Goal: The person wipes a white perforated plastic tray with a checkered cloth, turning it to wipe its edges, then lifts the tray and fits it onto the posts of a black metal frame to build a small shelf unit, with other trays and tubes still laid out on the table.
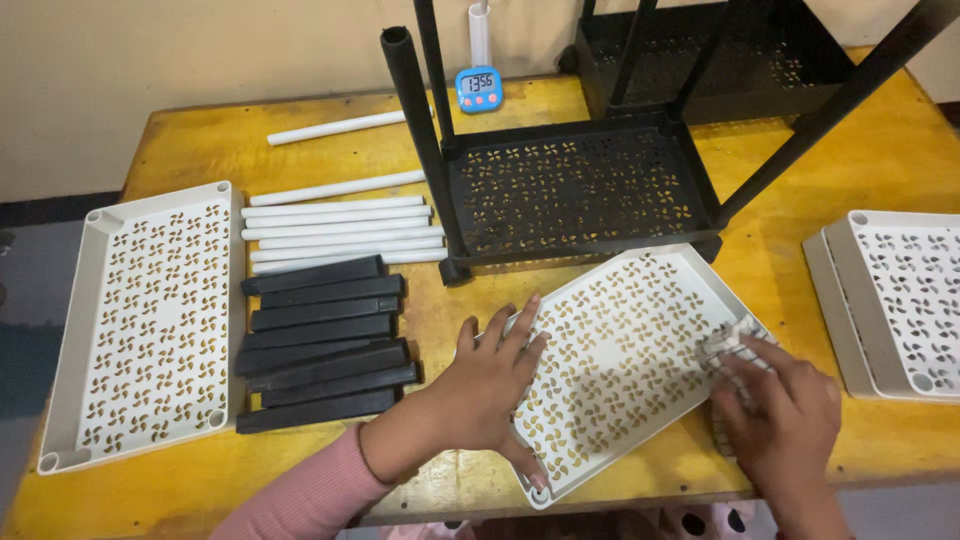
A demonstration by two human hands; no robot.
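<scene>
A white perforated tray (620,340) lies tilted on the yellow table (300,470) in front of me. My left hand (480,385) rests flat on its left edge, fingers spread, thumb at the near corner. My right hand (780,405) presses on the tray's right end, fingers bent over a small white grid piece (730,345) at the rim; I cannot tell if it grips it. A black shelf rack (570,190) with black poles lies just beyond the tray.
Another white tray (80,340) sits at the left edge, stacked white trays (900,300) at the right. Several white tubes (340,230) and black bars (325,345) lie between. A blue timer (478,88) stands at the back by the wall.
</scene>
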